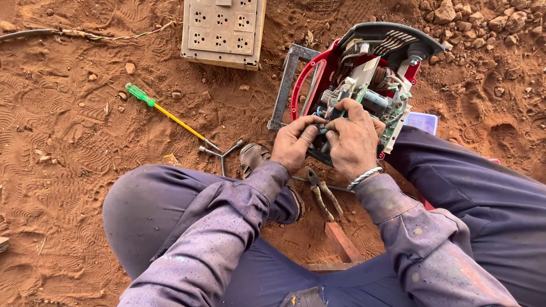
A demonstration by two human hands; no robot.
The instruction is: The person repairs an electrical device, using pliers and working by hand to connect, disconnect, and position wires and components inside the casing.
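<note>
Opened machine (364,85), its red casing off to one side and its coils, circuit board and wiring laid bare, lies on the red dirt ground (74,142) toward the far right, just in front of our knees. From the head view, we have both hands inside it at its near edge. Our left hand (296,142) is curled with the fingertips pinched on something small among the wires; what exactly it grips we cannot tell. Our right hand (352,139), a metal bangle (364,177) at the wrist, is clenched over the same spot, fingers pressed onto the wiring beside the board. The two hands touch each other.

We judge the step in hand to be work on a wire or connector inside the machine, well under way with the cover already off. The next move seems to call for a steady pinch and a careful pull or push, without straining the thin leads nearby.

Pliers (323,196) lie on the ground just below our wrists, between our legs. A screwdriver (165,112) with a green handle rests to the left, its tip near a three-armed wrench (220,153). A socket board (223,31) sits at the far edge, and a sandalled foot (253,156) shows beside our left hand.
</note>
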